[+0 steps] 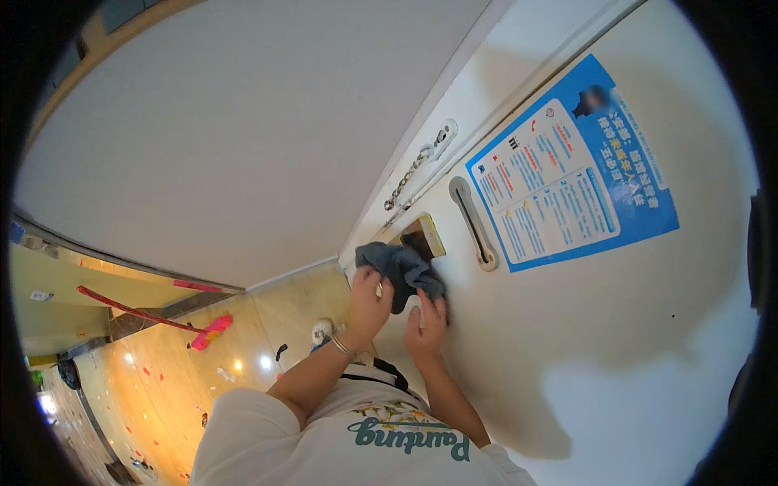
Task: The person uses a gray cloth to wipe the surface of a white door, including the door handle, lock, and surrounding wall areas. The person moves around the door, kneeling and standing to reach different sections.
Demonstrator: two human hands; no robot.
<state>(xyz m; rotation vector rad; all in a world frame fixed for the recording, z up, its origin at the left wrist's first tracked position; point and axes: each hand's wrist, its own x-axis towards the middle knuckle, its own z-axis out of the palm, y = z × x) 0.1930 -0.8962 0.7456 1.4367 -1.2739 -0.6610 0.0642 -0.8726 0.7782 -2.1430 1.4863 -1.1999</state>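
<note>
A dark grey-blue cloth (401, 270) is bunched between my two hands, in front of a white door (583, 316). My left hand (369, 304), with a ring on a finger and bangles at the wrist, grips its left side. The fingers of my right hand (426, 328) pinch the lower right part, close to the door's surface. Just beyond the cloth is a brass-coloured lock plate (432, 236), partly covered by it. A door chain (408, 176) hangs from the frame, and its slotted metal track (474, 225) is fixed to the door.
A blue and white printed notice (565, 176) is stuck on the door. A pale wall (243, 133) rises at the left. On the shiny tiled floor (292, 304) lie scattered scraps, and a pink broom (209, 333) with a red handle leans at the lower left.
</note>
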